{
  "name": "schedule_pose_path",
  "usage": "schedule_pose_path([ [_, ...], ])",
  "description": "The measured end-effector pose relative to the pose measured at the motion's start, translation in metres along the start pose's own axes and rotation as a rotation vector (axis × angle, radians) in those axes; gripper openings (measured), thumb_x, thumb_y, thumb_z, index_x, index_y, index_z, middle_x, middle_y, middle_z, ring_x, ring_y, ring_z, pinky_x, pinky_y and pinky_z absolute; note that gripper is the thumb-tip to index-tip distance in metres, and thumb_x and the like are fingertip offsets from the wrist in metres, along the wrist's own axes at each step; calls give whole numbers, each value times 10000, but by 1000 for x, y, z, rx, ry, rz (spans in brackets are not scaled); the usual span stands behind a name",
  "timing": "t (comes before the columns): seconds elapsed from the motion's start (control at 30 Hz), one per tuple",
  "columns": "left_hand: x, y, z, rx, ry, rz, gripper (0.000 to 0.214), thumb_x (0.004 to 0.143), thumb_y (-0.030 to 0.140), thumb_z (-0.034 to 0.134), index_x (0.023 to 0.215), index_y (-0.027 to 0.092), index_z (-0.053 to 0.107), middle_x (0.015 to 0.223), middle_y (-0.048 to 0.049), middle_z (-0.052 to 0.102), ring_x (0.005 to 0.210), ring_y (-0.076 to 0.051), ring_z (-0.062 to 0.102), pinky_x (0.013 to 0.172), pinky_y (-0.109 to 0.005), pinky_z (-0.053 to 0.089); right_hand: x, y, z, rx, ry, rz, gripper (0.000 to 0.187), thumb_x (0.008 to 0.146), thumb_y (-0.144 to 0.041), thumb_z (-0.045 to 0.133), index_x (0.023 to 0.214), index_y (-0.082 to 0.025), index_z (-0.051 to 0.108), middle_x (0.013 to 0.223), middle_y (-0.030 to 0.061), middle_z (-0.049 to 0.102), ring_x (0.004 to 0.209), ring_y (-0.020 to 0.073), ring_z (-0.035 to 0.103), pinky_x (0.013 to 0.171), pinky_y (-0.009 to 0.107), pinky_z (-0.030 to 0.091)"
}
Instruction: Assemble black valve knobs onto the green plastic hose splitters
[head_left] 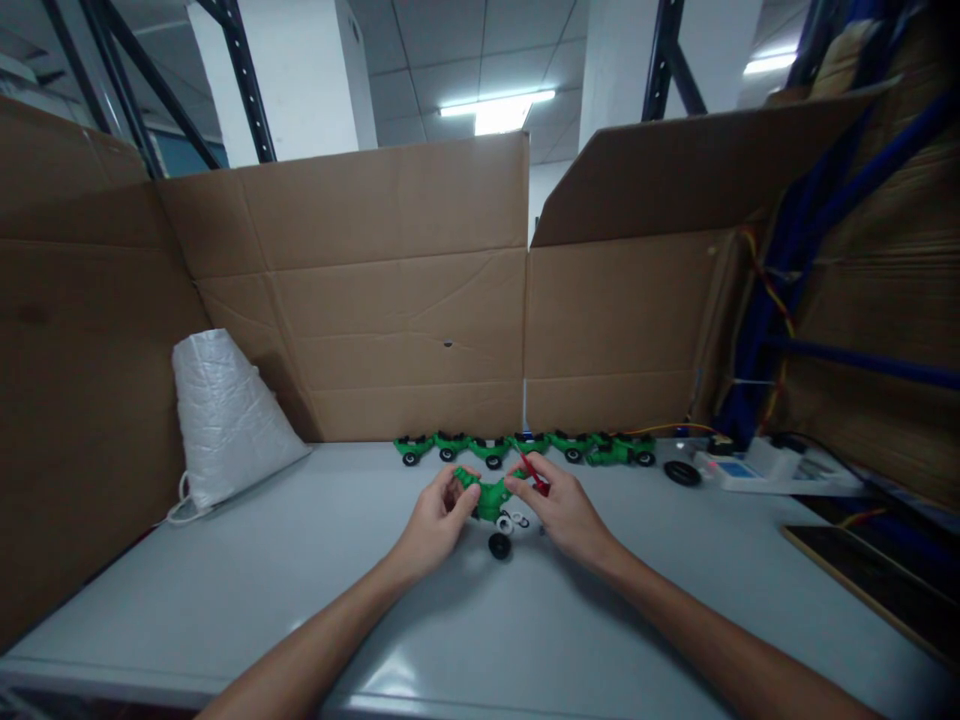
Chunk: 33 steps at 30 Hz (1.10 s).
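Both hands hold a green toy vehicle body (491, 497) a little above the grey table. My left hand (441, 515) pinches its left end between thumb and fingers. With its thumb and fingertips my right hand (559, 505) touches the right end, and a small screwdriver with a red handle (538, 480) is gripped in the same hand, its shaft pointing up and left. Just below the body lie a black wheel (499, 545), a white ring-shaped part (505, 524) and a few small rings (520, 520). My fingers hide parts of the body.
Several green toy vehicles with black wheels (491, 450) stand in a row along the cardboard wall (397, 340). A black tyre (682, 473) and a white power strip (780, 472) lie at right. A silvery padded bag (232, 425) stands at left. A blue rack post (765, 300) rises on the right.
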<state>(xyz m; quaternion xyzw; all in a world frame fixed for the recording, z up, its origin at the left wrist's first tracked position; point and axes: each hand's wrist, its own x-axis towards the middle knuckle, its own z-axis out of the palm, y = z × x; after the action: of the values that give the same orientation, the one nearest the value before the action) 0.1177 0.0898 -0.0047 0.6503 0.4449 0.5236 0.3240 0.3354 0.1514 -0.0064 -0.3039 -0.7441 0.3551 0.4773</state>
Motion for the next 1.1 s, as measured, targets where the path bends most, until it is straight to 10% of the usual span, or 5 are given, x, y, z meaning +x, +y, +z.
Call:
schedule_pose_path([
  [0.63,0,16,-11,366,159,263,264,1044,400,631,1209,232,750,932,-46,596,835,-208,554,801,-315,439,-2,11,2,-11,46,-26,282,1021,-482,608,1171,-246,567,1138,67,678,1059,247,662,928,379,522],
  [1.1,3,10,-14,351,145,194,325,1107,434,495,1105,196,717,1019,-60,706,935,-215,621,840,-315,443,-3,0,-4,-15,10,-55,284,1073,-483,529,1163,-229,620,1064,55,688,959,235,644,813,334,491],
])
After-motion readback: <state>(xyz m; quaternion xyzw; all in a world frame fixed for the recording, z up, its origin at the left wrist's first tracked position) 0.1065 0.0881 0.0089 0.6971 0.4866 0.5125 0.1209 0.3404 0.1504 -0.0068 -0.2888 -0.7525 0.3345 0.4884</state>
